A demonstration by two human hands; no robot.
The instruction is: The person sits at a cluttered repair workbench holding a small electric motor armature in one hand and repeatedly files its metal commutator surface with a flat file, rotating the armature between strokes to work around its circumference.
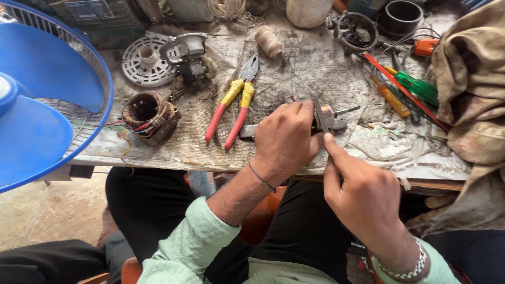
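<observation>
At the table [173,152] edge, the left hand [286,139] grips a small motor shaft [330,114]. The right hand [363,197] pinches a thin flat blade [321,120] against it. Pliers [234,102] lie just left.

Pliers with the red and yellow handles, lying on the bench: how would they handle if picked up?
The pliers are probably stiff and fairly heavy: metal head. Handles lie splayed, so the joint likely swings loose. Sleeved grips should resist slipping; lying flat, they seem unlikely to roll.

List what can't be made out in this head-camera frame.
- Rotor: mostly hidden behind the left hand.
- Thin flat blade in the right hand: its kind is unclear, lower end inside the fingers.
- Blue fan: cut off by the left edge.
- Tools at right: partly under cloth.
</observation>
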